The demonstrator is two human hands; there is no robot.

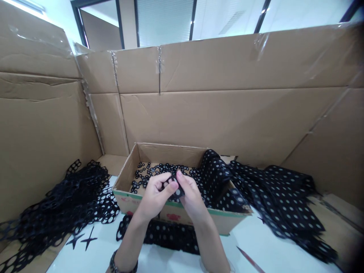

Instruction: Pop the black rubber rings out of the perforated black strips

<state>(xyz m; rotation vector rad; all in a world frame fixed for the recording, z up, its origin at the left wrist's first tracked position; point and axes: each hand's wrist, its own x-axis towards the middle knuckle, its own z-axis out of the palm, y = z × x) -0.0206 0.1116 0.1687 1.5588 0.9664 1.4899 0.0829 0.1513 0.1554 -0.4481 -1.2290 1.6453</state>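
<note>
My left hand (155, 195) and my right hand (191, 197) meet over the near edge of a shallow cardboard box (170, 153). Both pinch the same piece of black rubber sheet (176, 189) punched with round holes, thumbs and fingers closed on it. The sheet runs from my hands to the right, over the box's corner. Inside the box lie several small black rubber rings (150, 170). A bracelet (113, 263) is on my left wrist.
A pile of punched-out black sheets with large empty holes (62, 208) lies at the left. More dotted black sheets (284, 201) spread at the right. Cardboard walls (227, 113) enclose the white tabletop (256, 242). Small black star-shaped offcuts (83, 239) lie near my left arm.
</note>
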